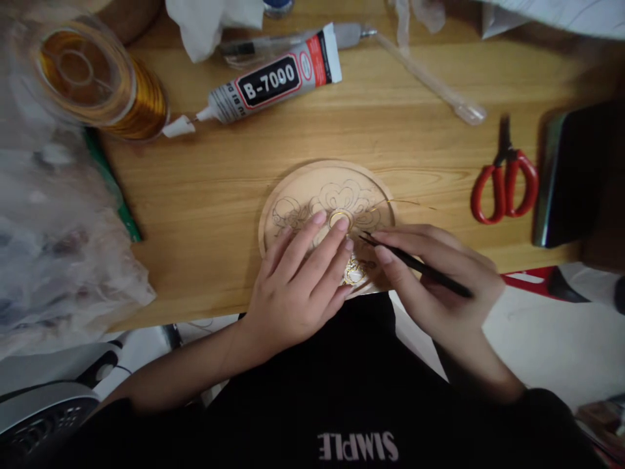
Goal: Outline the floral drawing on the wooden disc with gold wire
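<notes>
A round wooden board (288,189) with a pencilled floral pattern lies at the table's front edge. My left hand (303,280) rests flat across it, fingers stretched out, fingertips beside a gold wire ring (340,220). In my right hand (439,267) is a pair of black tweezers (420,266), tips pointing left just over the board. A thin gold wire (390,203) runs from near the ring past the board's right rim. Below my left fingers shows a gold wire ornament (355,270), partly covered by that hand.
Behind the board lie a B-7000 glue tube (273,78), a pen (346,34) and a clear plastic dropper (439,85). A spool of gold wire (97,78) and plastic bags (63,247) stand left. Red-handled scissors (505,176) and a dark phone-like device (576,176) lie right.
</notes>
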`<state>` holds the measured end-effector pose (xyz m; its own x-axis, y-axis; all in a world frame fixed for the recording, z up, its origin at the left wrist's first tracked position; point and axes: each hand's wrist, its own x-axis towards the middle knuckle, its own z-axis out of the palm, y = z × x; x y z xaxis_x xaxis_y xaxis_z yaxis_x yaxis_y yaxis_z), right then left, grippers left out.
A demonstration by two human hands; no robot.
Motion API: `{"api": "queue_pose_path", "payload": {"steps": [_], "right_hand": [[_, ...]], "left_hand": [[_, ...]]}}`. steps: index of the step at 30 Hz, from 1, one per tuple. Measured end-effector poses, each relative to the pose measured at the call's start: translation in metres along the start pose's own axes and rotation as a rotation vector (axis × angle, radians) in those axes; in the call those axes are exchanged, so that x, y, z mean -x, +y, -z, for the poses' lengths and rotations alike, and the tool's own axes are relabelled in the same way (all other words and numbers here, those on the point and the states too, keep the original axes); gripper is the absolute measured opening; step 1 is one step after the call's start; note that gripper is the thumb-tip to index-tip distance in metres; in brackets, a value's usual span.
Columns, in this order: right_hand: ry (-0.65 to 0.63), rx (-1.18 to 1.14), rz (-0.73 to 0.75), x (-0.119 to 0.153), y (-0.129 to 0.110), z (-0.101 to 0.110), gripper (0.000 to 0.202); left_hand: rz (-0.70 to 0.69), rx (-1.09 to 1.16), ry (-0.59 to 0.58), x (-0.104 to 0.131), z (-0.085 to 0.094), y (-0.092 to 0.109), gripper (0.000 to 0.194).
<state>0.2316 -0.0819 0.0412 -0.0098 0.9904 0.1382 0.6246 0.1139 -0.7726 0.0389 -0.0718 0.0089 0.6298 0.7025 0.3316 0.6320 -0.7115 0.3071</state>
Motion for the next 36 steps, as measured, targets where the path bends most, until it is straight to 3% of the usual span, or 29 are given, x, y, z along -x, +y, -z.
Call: {"api": "queue_pose_path", "payload": {"steps": [12,24,32,36], "right_hand": [[0.032,0.016,0.064,-0.001,0.001,-0.008,0.022],[-0.185,0.117,0.26,-0.016,0.008,0.01,0.021],[-0.237,0.174,0.342,-0.022,0.01,0.016,0.021],[-0.221,0.129,0.313,-0.023,0.011,0.016,0.02]], "left_hand": [[-0.001,-0.082,-0.06,0.0,-0.004,0.003,0.052],[-0.021,-0.137,-0.036,0.0,-0.005,0.006,0.055],[-0.013,-0.101,-0.039,0.004,-0.007,0.006,0.053],[-0.007,-0.089,-0.047,0.004,-0.007,0.006,0.055]]}}
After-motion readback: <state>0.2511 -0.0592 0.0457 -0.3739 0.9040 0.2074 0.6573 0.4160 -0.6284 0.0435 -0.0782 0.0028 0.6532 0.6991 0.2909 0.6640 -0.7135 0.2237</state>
